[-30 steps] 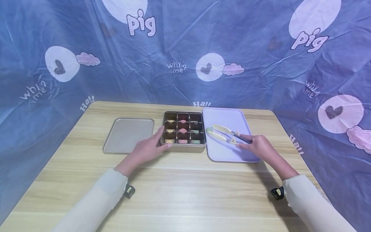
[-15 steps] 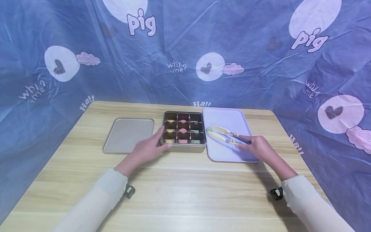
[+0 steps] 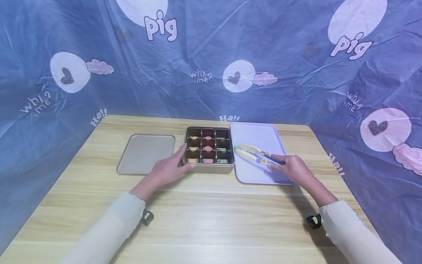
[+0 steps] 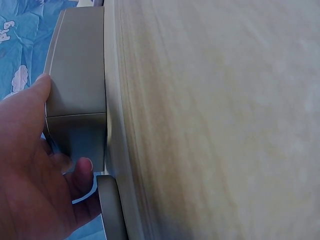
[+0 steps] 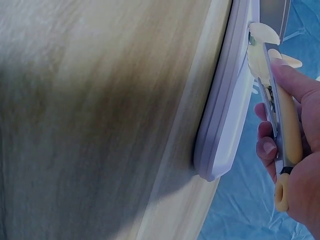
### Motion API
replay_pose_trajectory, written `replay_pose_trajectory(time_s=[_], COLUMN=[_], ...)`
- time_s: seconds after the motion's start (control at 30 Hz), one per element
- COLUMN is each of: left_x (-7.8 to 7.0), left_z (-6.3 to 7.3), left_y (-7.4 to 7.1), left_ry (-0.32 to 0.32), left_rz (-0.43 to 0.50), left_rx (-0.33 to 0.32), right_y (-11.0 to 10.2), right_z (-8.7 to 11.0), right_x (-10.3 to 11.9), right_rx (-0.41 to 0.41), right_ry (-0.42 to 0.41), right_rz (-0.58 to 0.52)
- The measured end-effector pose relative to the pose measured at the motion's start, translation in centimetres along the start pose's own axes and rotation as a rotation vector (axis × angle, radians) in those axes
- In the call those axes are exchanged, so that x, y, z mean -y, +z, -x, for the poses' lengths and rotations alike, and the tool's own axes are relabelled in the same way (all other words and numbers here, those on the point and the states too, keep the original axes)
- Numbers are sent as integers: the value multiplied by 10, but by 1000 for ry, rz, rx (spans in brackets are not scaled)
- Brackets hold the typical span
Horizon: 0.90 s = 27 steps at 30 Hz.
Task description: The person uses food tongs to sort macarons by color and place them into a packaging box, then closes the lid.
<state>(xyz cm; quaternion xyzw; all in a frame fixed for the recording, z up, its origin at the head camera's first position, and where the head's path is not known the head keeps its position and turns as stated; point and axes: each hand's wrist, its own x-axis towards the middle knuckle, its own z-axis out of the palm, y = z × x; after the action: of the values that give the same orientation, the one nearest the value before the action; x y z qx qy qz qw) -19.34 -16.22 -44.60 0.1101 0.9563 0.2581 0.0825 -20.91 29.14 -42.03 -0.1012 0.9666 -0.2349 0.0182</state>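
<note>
My right hand grips a pair of tongs over the lilac tray. The tong tips are closed round a small green piece, perhaps a candy, at the tray's left edge. My left hand holds the front left corner of a metal tin, thumb on the front wall and fingers along the left side. A dark divided insert fills the tin. Yellow pieces lie in its left column, pink in the middle, green in the two nearer right compartments. No coloured piece shows in the far right compartment.
A flat metal lid lies on the wooden table left of the tin. The tray stands close against the tin's right side. Behind the table hangs a blue printed cloth.
The tong arms have drawn together and their tips have closed on the green piece. My right hand has shifted very slightly. My left hand has stayed on the tin.
</note>
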Motion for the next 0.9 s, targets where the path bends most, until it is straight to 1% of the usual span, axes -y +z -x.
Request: replay_pose_trajectory(time_s=[0.37, 0.53, 0.67, 0.77, 0.9], left_x=[0, -1, -1, 0, 0], left_z=[0, 1, 0, -1, -1], left_y=[0, -2, -2, -1, -1], left_ry=[4, 2, 2, 5, 5], left_rz=[4, 6, 11, 11, 8], left_rx=[-3, -1, -3, -2, 1], right_y=[-6, -11, -14, -18, -23], right_z=[2, 1, -1, -2, -4], right_x=[1, 5, 7, 8, 12], right_rx=[-40, -44, -67, -76, -68], right_ry=[-22, -9, -18, -7, 6], right_rz=[-3, -2, 2, -3, -12])
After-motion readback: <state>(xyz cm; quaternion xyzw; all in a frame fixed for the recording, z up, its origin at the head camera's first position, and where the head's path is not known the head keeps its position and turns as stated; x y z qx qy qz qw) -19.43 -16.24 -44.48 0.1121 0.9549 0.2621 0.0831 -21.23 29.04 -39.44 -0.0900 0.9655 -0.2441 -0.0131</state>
